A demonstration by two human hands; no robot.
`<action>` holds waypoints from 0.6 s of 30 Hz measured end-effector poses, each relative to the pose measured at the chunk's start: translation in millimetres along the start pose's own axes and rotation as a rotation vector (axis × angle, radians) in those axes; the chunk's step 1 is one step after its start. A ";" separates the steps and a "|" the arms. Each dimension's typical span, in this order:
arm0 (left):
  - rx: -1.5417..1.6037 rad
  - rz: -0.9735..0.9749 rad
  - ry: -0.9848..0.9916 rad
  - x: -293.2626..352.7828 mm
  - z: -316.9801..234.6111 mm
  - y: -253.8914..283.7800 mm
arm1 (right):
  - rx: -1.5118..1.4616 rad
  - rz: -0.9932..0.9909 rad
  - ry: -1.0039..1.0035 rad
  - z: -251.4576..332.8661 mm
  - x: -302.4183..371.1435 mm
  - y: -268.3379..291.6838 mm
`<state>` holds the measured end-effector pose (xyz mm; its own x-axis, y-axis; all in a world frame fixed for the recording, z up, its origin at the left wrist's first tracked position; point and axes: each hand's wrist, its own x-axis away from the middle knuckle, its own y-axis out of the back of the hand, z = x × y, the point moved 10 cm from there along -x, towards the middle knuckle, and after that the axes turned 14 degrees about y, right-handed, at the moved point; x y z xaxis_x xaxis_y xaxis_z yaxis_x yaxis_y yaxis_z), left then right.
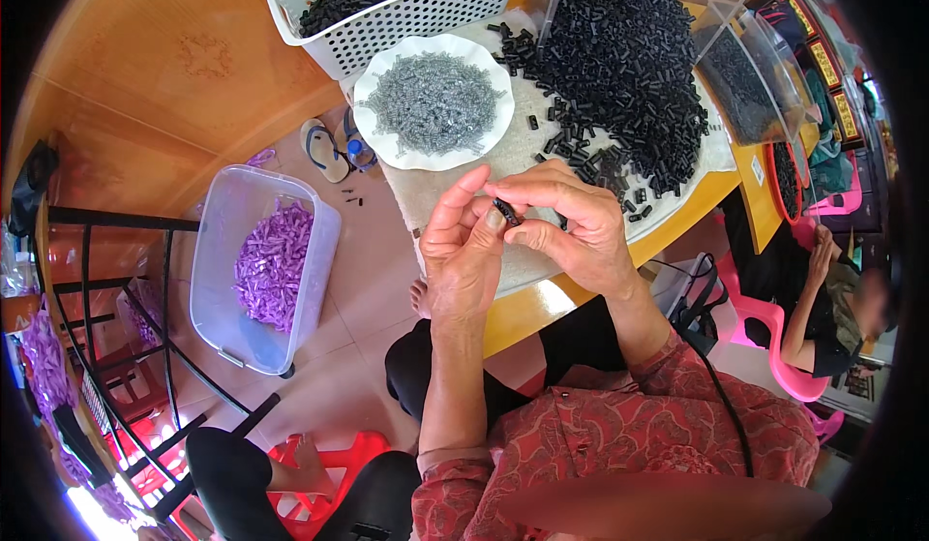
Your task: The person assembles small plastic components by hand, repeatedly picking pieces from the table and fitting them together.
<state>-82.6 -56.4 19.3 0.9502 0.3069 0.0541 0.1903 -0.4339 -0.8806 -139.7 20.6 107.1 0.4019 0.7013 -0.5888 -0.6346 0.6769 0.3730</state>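
1. The left hand (pixel 463 251) and the right hand (pixel 571 226) meet in front of the person, fingertips pressed together over the near edge of the table (pixel 523 314).
2. Both hands pinch one small black tube piece (pixel 507 212); it sits between the left thumb and the right thumb and forefinger, tilted, with most of it hidden by the fingers.
3. The left hand's fingers stand upright and slightly spread behind the piece; the right hand's fingers curl over it from the right.
4. Just beyond the right hand lies a large loose heap of black tube pieces (pixel 619 67), spread over a pale mat (pixel 513 159), with strays scattered down to the knuckles.
5. Beyond the left hand, near the fingertips, a white scalloped plate (pixel 379 76) holds a mound of small grey metal springs (pixel 433 101).
6. Farther out past the plate stands a white perforated basket (pixel 406 23) filled with more black pieces.
7. Well to the left of the left hand, on the floor, a clear plastic tub (pixel 218 270) holds purple pieces (pixel 273 265).
8. To the far right of the right hand, clear bins (pixel 750 86) hold dark parts, and another person (pixel 832 299) sits on a pink chair (pixel 789 372).
9. Near the tub, a pair of sandals (pixel 324 149) lies on the floor.
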 end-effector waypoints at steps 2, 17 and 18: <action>0.007 0.003 0.002 0.3 0.4 0.4 | -0.008 -0.005 0.005 -0.2 0.3 -0.1; -0.343 0.093 -0.036 5.3 -10.2 -16.0 | -0.068 -0.095 0.001 -2.6 5.8 15.0; -0.401 0.053 -0.021 5.8 -9.8 -15.2 | -0.122 -0.090 -0.016 -6.3 8.4 13.2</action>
<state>-77.5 -56.3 37.6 0.9568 0.2908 0.0008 0.2267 -0.7442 -0.6284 -148.9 34.1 102.6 0.4705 0.6429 -0.6044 -0.6708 0.7056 0.2283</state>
